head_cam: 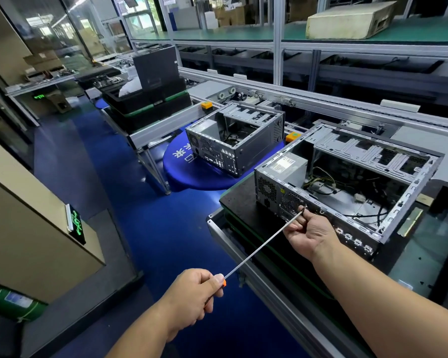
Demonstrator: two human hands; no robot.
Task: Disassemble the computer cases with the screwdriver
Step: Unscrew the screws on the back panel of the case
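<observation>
- Bare grey sheet steel makes up the near computer case (347,182), which lies with its side panel off on a black mat (239,202) at the near end of the workbench (243,259); its rear panel of fan grilles and ports faces the person.
- The left hand (192,295) grips the orange handle of the screwdriver (263,245); the handle is almost wholly hidden inside the curled fingers, with only a sliver of orange showing by the thumb.
- The long thin shaft runs up and to the right across open air above the blue floor (140,215), crossing the bench edge to reach the rear panel near its upper rim.
- The right hand (308,236) pinches the shaft close to its tip, just beside the rear panel; the tip itself and whatever it meets are too small to make out.
- The mat's left corner juts over the bench edge, with free floor to the left of it.
- A second computer case (237,138), also open, sits farther back, well apart from the near one, with a round blue stool top (192,174) in front of it.
- Inside the near case lie a power supply (287,169) and loose cables (318,184); the deeper parts are in shadow and hard to read.
- To the right, a dark glass sheet (429,251) lies beside the case and is cut off by the frame edge.
- Both forearms leave the picture at the bottom.
- A beige cabinet (31,228) borders the floor on the left.
</observation>
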